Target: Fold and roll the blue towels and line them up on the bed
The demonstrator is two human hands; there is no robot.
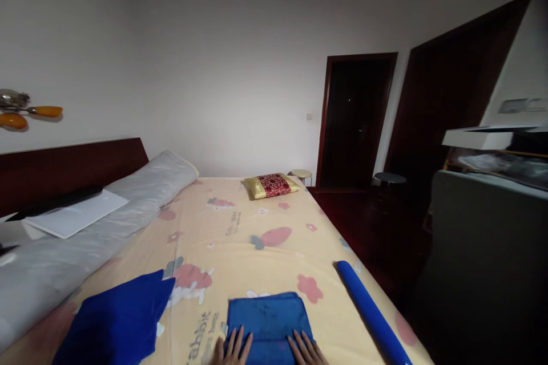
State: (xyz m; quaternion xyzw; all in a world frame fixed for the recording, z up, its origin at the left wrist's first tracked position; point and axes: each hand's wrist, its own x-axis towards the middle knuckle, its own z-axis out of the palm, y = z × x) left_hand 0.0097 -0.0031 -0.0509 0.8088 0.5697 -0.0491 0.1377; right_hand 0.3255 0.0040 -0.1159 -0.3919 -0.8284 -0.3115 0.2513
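Note:
A folded blue cloth [269,316] lies flat on the bed at the bottom middle of the view. My left hand [234,348] rests on its left side, palm down with the fingers spread. Over on its right side, my right hand [305,349] also lies flat, fingers apart. Neither hand grips anything. To the left is a darker blue folded cloth [117,319] with uneven layered edges and a small white tag. A long blue roll [372,311] lies along the bed's right edge. Both wrists are cut off by the frame's lower edge.
The bed [240,262] has a cream sheet with rabbit and carrot prints. A grey bolster [141,199] runs along the headboard [72,168], with a white flat item [77,214] on it. A gold and red cushion [274,185] sits at the far end. Stools [390,178] stand beyond.

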